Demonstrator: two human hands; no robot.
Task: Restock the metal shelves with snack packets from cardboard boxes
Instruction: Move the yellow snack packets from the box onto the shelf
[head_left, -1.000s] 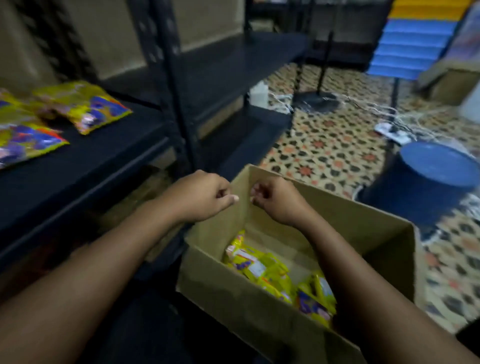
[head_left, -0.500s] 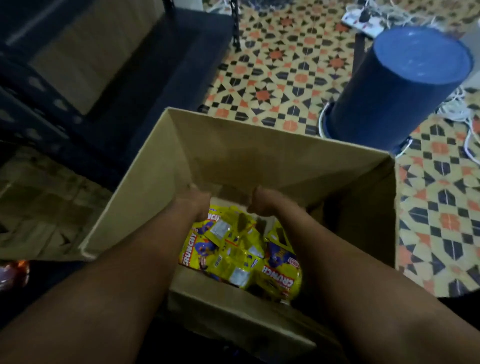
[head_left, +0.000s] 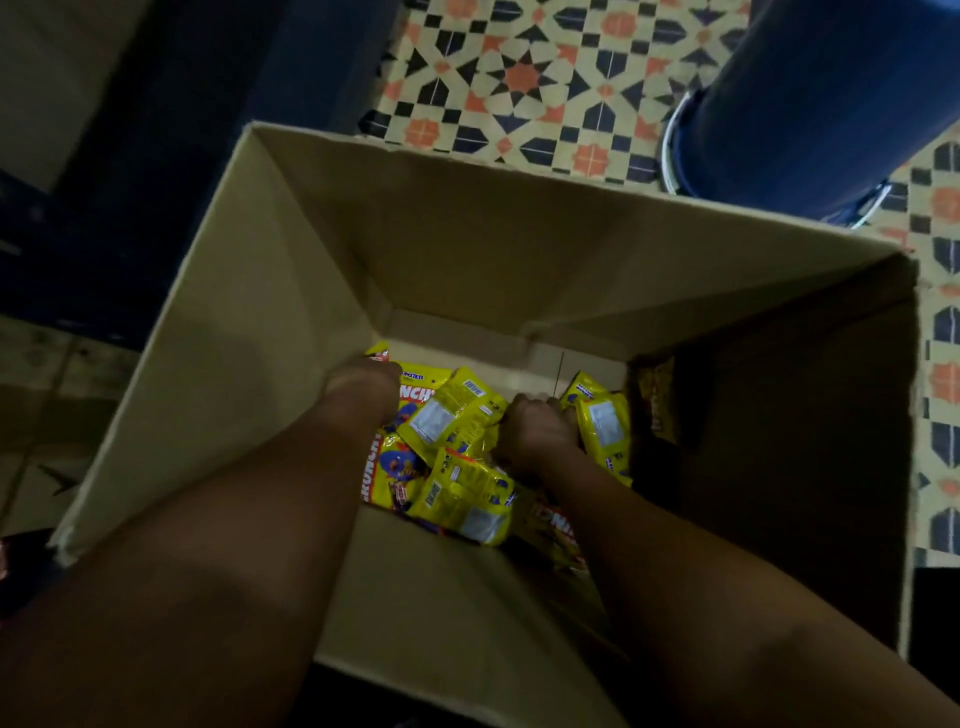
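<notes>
Both hands are deep in the cardboard box (head_left: 291, 291), down on the yellow snack packets (head_left: 457, 467). Right hand (head_left: 537, 436) looks fisted around a packet; left hand (head_left: 363, 387) is too dim to call. Grab bunches by the edges, don't crush them.

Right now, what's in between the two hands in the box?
In the head view, yellow snack packets lie between the left hand and right hand.
</notes>
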